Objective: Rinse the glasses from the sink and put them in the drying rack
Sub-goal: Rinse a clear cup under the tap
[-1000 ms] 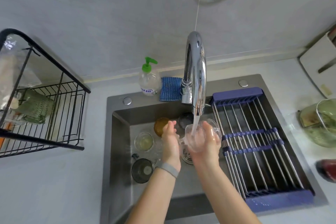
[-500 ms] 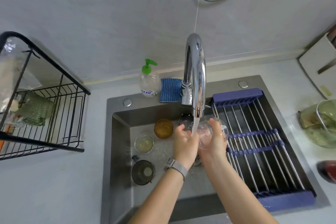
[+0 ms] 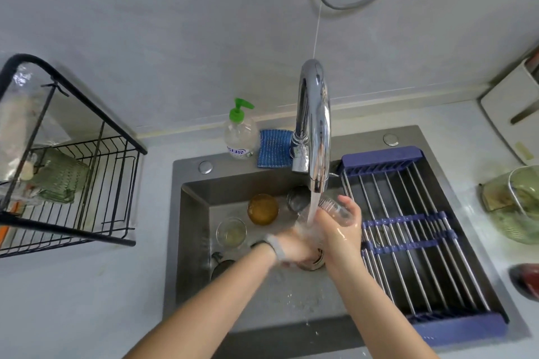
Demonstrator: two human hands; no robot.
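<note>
Right hand: I grip the clear glass under the tap stream.
Left hand: at the glass's mouth; my grip unclear.

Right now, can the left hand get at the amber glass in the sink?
Probably yes. The amber glass stands uncovered just behind the left hand, with nothing between them, but that hand is busy under the water at the clear glass.

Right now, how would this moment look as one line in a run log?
step: rinsing | right hand: holds clear glass under faucet stream | left hand: rubs glass | sink: glasses waiting
</note>
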